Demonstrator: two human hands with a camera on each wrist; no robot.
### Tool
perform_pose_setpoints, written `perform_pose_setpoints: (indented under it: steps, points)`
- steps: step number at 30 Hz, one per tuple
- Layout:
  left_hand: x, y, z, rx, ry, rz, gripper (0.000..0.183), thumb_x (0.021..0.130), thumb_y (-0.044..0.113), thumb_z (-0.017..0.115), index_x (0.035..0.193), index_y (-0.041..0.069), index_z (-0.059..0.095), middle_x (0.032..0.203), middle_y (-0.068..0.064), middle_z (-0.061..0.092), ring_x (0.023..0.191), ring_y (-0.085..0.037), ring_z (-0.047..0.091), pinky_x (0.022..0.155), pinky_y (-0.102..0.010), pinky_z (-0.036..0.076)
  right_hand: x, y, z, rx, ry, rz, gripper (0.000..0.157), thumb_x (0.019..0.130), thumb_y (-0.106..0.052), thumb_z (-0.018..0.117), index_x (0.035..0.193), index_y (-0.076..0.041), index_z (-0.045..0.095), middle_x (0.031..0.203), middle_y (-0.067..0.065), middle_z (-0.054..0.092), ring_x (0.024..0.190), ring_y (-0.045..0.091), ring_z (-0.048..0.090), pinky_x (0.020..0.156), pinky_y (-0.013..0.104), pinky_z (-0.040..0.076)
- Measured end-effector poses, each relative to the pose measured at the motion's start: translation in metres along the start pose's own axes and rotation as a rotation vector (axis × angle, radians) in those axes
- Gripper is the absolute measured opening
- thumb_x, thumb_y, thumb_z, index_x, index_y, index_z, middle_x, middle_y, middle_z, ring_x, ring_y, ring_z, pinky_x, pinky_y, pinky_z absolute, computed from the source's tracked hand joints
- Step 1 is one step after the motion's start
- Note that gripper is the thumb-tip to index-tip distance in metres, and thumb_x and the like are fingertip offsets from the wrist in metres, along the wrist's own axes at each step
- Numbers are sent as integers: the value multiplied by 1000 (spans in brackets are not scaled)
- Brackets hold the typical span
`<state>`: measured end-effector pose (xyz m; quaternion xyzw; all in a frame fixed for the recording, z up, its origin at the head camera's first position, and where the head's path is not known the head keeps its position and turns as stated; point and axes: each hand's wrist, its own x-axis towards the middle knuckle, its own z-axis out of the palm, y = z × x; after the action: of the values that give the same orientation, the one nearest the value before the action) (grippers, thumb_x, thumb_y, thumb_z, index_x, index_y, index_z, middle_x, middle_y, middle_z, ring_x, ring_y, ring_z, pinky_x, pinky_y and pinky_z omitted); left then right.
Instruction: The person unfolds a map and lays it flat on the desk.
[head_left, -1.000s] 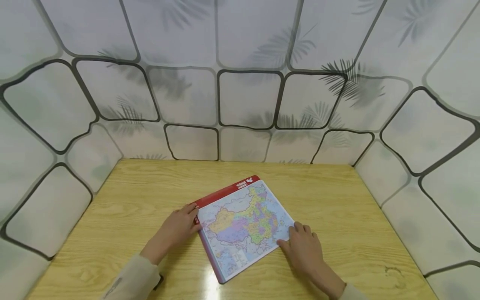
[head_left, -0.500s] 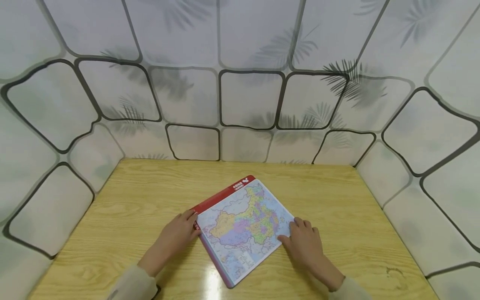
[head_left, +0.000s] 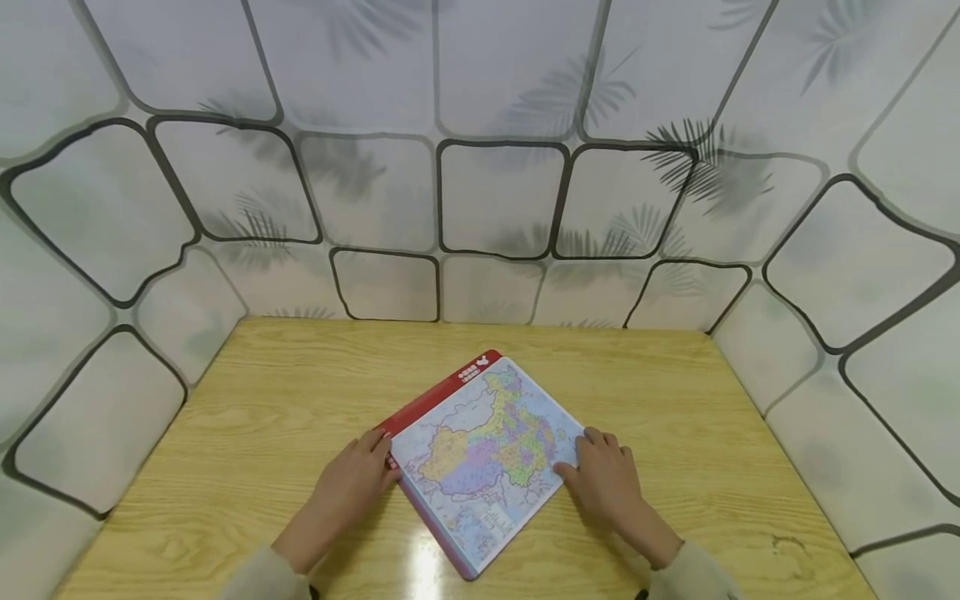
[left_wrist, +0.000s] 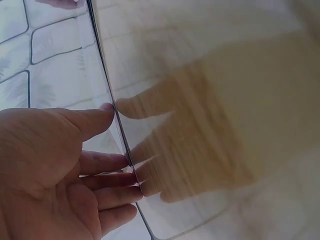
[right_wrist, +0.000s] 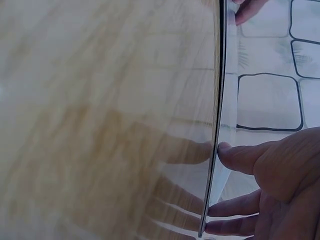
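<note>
A thin flat map board [head_left: 480, 450] with a red header strip and a coloured map of China lies turned at an angle on the wooden table. My left hand [head_left: 352, 479] holds its left corner, fingertips near the red strip and thumb on the lower-left edge. At the right corner my right hand [head_left: 603, 479] holds it, thumb on the lower edge and fingers at the side. Both wrist views show the board's thin dark edge: thumb and fingertips of the left hand [left_wrist: 65, 165] meet it, as do those of the right hand [right_wrist: 280, 185].
The glossy wood-grain table [head_left: 300, 367] extends around the board and mirrors the hands. A pale patterned wall [head_left: 495, 200] rises at its back edge, with similar side walls [head_left: 67, 250] left and right. A dark mark [head_left: 791, 546] shows at the front right.
The map board has turned counterclockwise: its top corner has shifted left and its bottom corner right and nearer. My left hand has slid slightly nearer; the right hand has moved slightly farther away.
</note>
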<state>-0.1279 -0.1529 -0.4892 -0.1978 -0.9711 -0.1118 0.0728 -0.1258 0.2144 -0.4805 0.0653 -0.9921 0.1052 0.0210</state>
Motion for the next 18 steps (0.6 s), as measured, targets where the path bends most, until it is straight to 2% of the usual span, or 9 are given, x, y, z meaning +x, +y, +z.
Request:
perform_pose_setpoints:
  steps: [3, 8, 14, 18]
  points:
    - [-2, 2, 1, 7, 21, 3, 51, 90, 24, 81, 122, -12, 65, 128, -29, 61, 114, -45, 63, 102, -55, 50, 2, 1, 1, 4, 9, -2, 37, 93, -39, 76, 86, -5, 63, 111, 18, 63, 109, 45, 58, 82, 60, 49]
    - [-5, 3, 2, 24, 60, 11, 48, 88, 25, 82, 117, -11, 67, 124, -29, 63, 112, -45, 64, 99, -54, 52, 6, 1, 1, 14, 17, -5, 38, 93, -39, 76, 91, -2, 65, 122, 22, 63, 113, 47, 57, 85, 63, 48]
    - [-8, 5, 1, 55, 56, 9, 51, 89, 29, 82, 118, -10, 68, 123, -28, 64, 114, -43, 65, 94, -53, 54, 11, 2, 2, 14, 11, -9, 39, 94, -37, 75, 98, 2, 67, 126, 23, 62, 116, 49, 56, 87, 65, 47]
    - [-10, 5, 2, 41, 63, 5, 51, 89, 29, 82, 118, -10, 69, 122, -27, 65, 113, -42, 65, 94, -53, 55, 15, 2, 2, 13, 10, -4, 41, 94, -37, 75, 100, 3, 68, 127, 23, 62, 117, 49, 56, 88, 64, 47]
